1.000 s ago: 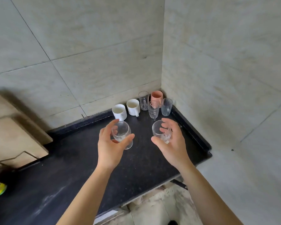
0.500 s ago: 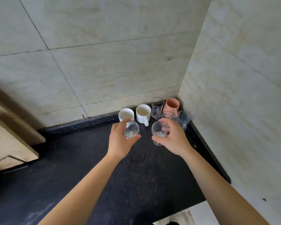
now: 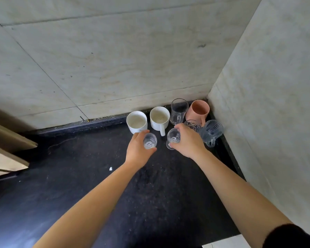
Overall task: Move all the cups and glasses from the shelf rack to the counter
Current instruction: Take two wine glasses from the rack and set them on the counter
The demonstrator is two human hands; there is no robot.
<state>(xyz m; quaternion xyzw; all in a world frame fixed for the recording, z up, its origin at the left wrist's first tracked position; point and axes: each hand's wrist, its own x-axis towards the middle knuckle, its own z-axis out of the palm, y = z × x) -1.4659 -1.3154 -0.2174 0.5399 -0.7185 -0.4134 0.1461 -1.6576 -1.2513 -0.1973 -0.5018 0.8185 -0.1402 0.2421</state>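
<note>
Head view: left hand (image 3: 138,151) curls its fingers round a glass (image 3: 150,141); right hand (image 3: 188,140) grips a second glass (image 3: 173,138). Both are low over the counter (image 3: 97,176), just before the mugs (image 3: 136,121) in the corner. Placing is in hand. Next, each glass should be set down clear of its neighbours, then released.

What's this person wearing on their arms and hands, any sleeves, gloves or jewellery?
The left hand and right hand are bare: no gloves, rings or watch visible. Both forearms are uncovered; a black sleeve shows high on the right arm.
</note>
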